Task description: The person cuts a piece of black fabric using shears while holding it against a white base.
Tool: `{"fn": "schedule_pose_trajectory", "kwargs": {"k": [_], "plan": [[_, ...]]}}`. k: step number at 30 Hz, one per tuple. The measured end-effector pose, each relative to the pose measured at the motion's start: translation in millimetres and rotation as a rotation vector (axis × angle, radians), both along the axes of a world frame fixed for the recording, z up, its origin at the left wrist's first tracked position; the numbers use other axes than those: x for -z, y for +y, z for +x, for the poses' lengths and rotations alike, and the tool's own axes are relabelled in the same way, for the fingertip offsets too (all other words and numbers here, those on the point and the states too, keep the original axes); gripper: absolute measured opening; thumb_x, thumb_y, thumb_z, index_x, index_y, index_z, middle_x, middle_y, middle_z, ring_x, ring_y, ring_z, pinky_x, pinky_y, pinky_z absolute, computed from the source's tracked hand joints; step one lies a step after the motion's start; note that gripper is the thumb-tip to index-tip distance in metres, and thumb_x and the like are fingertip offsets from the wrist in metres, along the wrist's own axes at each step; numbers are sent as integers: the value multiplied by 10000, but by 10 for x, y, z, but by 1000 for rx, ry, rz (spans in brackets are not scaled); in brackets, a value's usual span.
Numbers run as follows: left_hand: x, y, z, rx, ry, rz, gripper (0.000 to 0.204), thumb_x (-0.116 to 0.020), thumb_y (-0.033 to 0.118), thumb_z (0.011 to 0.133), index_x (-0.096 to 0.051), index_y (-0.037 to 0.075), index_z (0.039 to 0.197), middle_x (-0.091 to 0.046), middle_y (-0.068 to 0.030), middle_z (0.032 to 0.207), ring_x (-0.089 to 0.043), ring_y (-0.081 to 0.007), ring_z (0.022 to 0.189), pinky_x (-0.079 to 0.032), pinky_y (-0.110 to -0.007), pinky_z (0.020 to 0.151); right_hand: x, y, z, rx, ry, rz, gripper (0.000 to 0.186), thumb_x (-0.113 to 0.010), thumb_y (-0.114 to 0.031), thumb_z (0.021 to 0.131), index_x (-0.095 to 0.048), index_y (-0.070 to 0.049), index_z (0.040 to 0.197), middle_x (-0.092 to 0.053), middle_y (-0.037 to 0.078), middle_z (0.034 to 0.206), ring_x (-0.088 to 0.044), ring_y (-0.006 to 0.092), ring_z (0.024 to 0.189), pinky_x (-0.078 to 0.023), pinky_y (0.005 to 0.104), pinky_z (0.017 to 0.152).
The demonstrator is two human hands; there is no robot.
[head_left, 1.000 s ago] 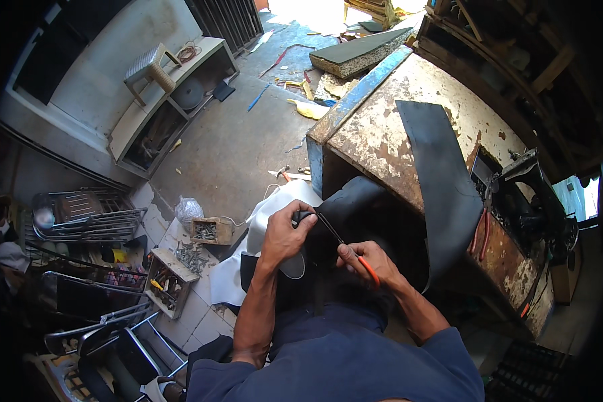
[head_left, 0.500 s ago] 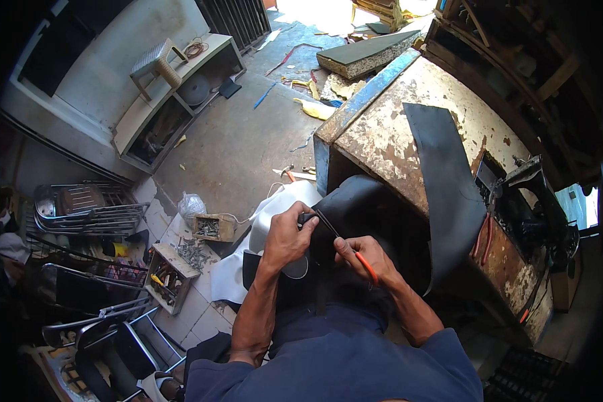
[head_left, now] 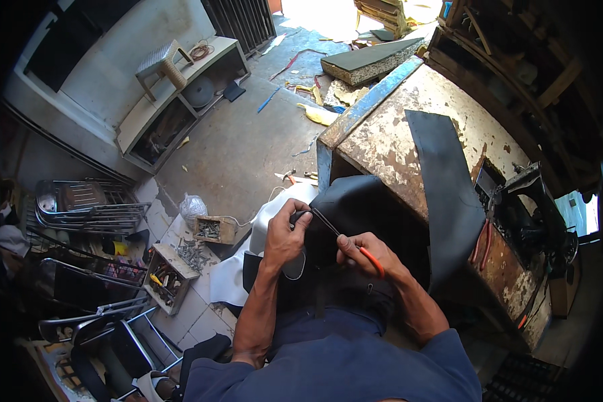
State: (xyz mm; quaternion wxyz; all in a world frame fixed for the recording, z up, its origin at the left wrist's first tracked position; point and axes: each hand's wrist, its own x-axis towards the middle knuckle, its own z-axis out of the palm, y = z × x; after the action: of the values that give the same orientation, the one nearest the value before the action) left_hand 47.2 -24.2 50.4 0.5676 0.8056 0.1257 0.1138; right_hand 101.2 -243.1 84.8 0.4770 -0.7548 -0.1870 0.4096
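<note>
In my right hand is a pair of scissors with orange handles, fingers closed around it. The slim blades slant up and left toward my left hand. That hand is closed, pinching a small black piece between thumb and fingers, close to the blade tips. A black leather-like sheet drapes just beyond the hands, its lower part lost in shadow. White sheet material spreads beside my left forearm. A thin pale loop hangs below my left hand.
To the right, a worn workbench carries a long black strip, red-handled pliers and a dark sewing machine. Wooden boxes of tools and metal bits, plus stacked metal chair frames, lie left.
My hands have drawn slightly apart, the left one shifting a little to the left. The scissors stay in my right hand, and the whole view has tilted slightly.
</note>
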Motion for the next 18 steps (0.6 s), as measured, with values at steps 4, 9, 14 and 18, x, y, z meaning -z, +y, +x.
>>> {"fn": "schedule_pose_trajectory", "kwargs": {"k": [4,9,14,18], "plan": [[-6,-6,-7,12,4,-21,111,-655,122,970,-634,25,1022,-602,-35,706,-542,-109,650,-436,-288,607,-5,-52,132,-78,11,-25,730,-429,-681,1009,-699,-45,773,-517,-33,608,-503,85,573,-402,271,554],[-8,24,-4,25,32,-39,102,-660,114,965,-638,26,1011,-599,-36,692,-541,-111,646,-436,-293,605,-73,-86,254,-136,-3,-77,744,-435,-702,995,-715,-45,786,-550,-18,624,-527,99,597,-421,283,576],[-65,27,-6,23,47,17,93,-671,104,949,-645,21,982,-596,-50,684,-546,-126,643,-439,-307,606,-74,-110,267,-169,-42,-89,757,-434,-713,989,-725,-40,799,-568,-6,636,-546,109,618,-437,293,595],[-48,50,-7,27,56,18,98,-680,105,942,-647,20,979,-603,-63,690,-553,-139,646,-447,-315,615,-35,-100,248,-174,-30,-102,842,-416,-785,945,-738,-15,832,-631,61,685,-622,173,682,-492,330,663]]}}
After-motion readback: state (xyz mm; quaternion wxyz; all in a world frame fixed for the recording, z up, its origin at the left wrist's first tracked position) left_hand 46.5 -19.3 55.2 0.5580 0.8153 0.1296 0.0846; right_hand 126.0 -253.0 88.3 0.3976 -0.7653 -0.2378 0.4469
